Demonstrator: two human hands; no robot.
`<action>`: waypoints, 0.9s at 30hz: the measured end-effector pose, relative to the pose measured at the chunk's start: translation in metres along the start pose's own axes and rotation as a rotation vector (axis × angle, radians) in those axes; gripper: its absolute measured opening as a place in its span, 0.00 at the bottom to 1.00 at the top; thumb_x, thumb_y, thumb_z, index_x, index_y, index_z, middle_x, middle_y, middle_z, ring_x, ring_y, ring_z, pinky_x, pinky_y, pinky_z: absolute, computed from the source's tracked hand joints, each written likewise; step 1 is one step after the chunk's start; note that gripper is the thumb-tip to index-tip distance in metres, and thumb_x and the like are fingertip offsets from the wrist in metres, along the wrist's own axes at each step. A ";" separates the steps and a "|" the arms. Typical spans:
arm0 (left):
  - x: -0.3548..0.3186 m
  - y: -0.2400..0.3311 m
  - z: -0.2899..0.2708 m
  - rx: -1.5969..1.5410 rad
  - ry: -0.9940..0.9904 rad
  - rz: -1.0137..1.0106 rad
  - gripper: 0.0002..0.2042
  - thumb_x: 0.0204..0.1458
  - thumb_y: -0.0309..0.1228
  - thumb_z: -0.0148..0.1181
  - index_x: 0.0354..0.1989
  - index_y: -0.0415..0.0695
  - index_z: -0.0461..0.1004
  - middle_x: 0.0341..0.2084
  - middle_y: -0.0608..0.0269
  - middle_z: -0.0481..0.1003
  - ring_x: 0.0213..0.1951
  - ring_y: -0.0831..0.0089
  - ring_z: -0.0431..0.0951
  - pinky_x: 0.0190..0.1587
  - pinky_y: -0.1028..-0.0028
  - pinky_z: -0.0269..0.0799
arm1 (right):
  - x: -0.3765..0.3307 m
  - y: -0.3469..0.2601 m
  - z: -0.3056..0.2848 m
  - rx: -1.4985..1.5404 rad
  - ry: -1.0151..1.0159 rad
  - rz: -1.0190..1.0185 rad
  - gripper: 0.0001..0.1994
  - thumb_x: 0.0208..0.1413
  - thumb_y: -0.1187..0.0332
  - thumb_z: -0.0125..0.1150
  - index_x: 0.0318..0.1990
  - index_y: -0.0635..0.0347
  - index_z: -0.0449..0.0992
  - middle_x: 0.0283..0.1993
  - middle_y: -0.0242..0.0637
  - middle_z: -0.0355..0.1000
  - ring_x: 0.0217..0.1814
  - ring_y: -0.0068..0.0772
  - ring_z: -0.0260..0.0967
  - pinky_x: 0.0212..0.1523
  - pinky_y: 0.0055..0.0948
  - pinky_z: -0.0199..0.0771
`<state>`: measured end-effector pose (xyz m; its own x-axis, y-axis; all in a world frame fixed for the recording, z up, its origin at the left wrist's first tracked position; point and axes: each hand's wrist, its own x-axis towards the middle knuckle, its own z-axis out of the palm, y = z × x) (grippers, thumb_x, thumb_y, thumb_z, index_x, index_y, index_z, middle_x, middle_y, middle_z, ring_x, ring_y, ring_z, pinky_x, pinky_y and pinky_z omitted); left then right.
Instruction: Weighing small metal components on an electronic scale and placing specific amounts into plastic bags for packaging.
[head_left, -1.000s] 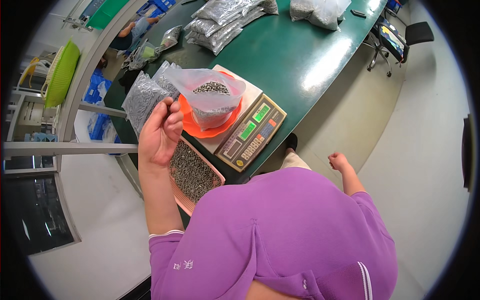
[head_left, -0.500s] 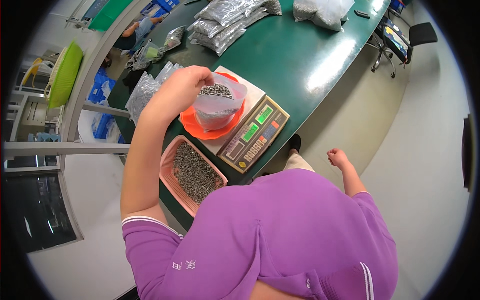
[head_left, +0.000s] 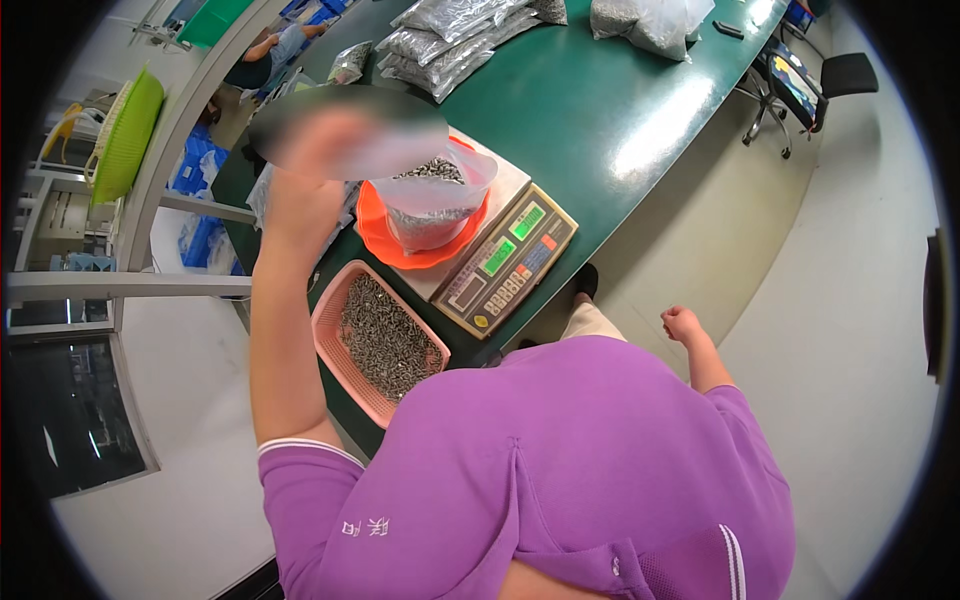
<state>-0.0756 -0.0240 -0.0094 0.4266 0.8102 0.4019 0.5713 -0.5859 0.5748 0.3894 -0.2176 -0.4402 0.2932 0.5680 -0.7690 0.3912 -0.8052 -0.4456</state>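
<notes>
A clear plastic bag [head_left: 437, 222] of small metal screw-like pieces stands with its mouth up in an orange scalloped bowl [head_left: 372, 232]. The bowl rests on the pale platform of a digital scale [head_left: 508, 262] with lit green displays. Left of the bag is my left hand [head_left: 308, 185], raised; its fingers are lost in a blurred patch, which also covers part of the bag's rim. A pink plastic basket [head_left: 325, 325], holding many similar metal pieces [head_left: 385, 340], sits nearer to me beside the scale. Off the table on the right, my right hand [head_left: 682, 323] hangs with curled fingers, nothing visible in it.
All this stands on a green table [head_left: 560, 120]. Filled silvery bags [head_left: 450, 40] are stacked at its far side, with a larger clear bag [head_left: 655, 25] farther right. An office chair [head_left: 800, 85] is beyond the right edge. A white post frame [head_left: 130, 287] borders the left.
My left hand has gone from the bag's rim to the left, into the blurred patch. My right hand remains at my side, hardly moved.
</notes>
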 end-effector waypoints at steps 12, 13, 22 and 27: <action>-0.277 -0.125 0.064 0.327 -0.197 -0.929 0.26 0.39 0.32 0.63 0.48 0.35 0.66 0.46 0.45 0.66 0.47 0.55 0.68 0.50 0.65 0.64 | -0.012 -0.030 0.018 -0.110 -0.102 -0.062 0.07 0.51 0.68 0.52 0.35 0.60 0.72 0.24 0.32 0.69 0.24 0.23 0.66 0.25 0.24 0.71; -0.295 -0.123 0.075 0.399 -0.171 -0.808 0.26 0.38 0.33 0.64 0.48 0.36 0.66 0.47 0.45 0.65 0.48 0.53 0.66 0.52 0.64 0.62 | -0.012 -0.030 0.017 -0.095 -0.133 -0.040 0.07 0.51 0.68 0.52 0.35 0.61 0.72 0.24 0.32 0.69 0.24 0.23 0.66 0.25 0.24 0.71; -0.315 -0.115 0.102 0.435 -0.018 -0.788 0.10 0.40 0.22 0.58 0.34 0.37 0.73 0.35 0.50 0.69 0.39 0.52 0.70 0.42 0.62 0.65 | -0.011 -0.054 0.027 -0.220 -0.128 -0.135 0.09 0.50 0.65 0.54 0.33 0.61 0.74 0.23 0.33 0.71 0.22 0.24 0.67 0.24 0.26 0.71; -0.319 -0.117 0.102 0.443 0.034 -0.824 0.07 0.42 0.22 0.57 0.32 0.37 0.74 0.32 0.49 0.71 0.36 0.52 0.72 0.39 0.61 0.67 | -0.016 -0.071 0.039 -0.250 -0.136 -0.200 0.09 0.50 0.65 0.54 0.35 0.59 0.74 0.24 0.33 0.71 0.23 0.24 0.68 0.25 0.26 0.71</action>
<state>-0.2072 -0.2150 -0.2774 -0.2483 0.9686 0.0132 0.9026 0.2264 0.3663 0.3227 -0.1765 -0.4143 0.0770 0.6694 -0.7389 0.6361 -0.6037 -0.4806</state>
